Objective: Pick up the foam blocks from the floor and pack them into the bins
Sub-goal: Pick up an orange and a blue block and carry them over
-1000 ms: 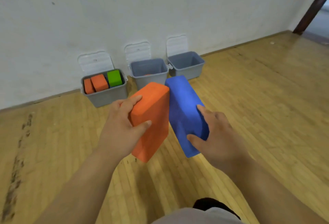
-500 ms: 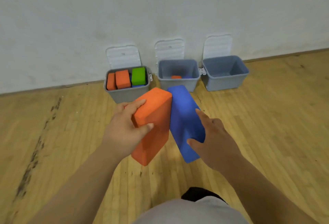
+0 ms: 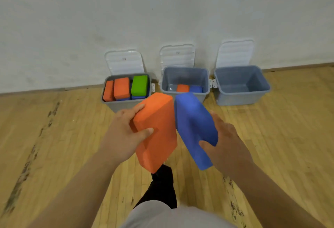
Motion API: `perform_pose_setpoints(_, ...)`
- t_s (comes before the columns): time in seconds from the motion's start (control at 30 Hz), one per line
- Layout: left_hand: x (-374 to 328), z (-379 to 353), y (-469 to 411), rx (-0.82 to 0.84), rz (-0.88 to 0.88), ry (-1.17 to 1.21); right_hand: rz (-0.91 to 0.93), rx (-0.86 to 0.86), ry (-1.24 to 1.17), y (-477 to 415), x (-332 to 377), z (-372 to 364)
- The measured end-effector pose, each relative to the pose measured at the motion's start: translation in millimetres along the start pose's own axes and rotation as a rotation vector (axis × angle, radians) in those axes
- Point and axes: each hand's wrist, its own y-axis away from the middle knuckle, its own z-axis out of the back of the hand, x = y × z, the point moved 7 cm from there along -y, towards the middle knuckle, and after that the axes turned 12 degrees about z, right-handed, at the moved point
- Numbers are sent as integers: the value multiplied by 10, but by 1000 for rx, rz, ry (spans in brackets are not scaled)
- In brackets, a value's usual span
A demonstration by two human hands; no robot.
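Head view: left grip point(image 3: 124, 135) clasps orange block point(image 3: 159, 137), right grip point(image 3: 227, 146) clasps blue block point(image 3: 191, 124); long axes point ahead toward part-filled middle bin point(image 3: 184, 75), blue block nearer

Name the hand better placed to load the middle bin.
Right, probably: the right hand holds the blue block facing the middle bin; the left hand holds the orange block nearer the full left bin.

Matt foam blocks point(image 3: 155, 130), glossy wood floor point(image 3: 289, 137)
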Motion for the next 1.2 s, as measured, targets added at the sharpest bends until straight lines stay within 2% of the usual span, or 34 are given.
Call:
perform_pose_setpoints(0.27,-450,-624,-2123,104,-25,34,-160,-47,3,-1540,-502,189)
perform_pose_setpoints(0.47,-1029,-904,-3769,232,-116,-99,-306,-171,-83,-2721,-743,509)
perform_pose_setpoints(0.6,-1337,-1099,-4562,251,-110,-169,-355,-177,-129,-3497,-946,620)
perform_pose_setpoints(0.77,-1284,-1552,-5615,252,39,-202,-339,-116,-136,-4761,-1542,637)
perform_pose_setpoints(0.97,-1182,-2152,-6737,133,328,-280,-312,108,-163,-6598,-2563,393)
perform_pose_setpoints(1.1,-1217,-2708,-7451,170,388,-328,-392,189,-168,-7381,-3175,113)
perform_pose_setpoints(1.2,-935,-3209,-8176,201,430,-405,-419,226,-195,-7937,-3582,-389)
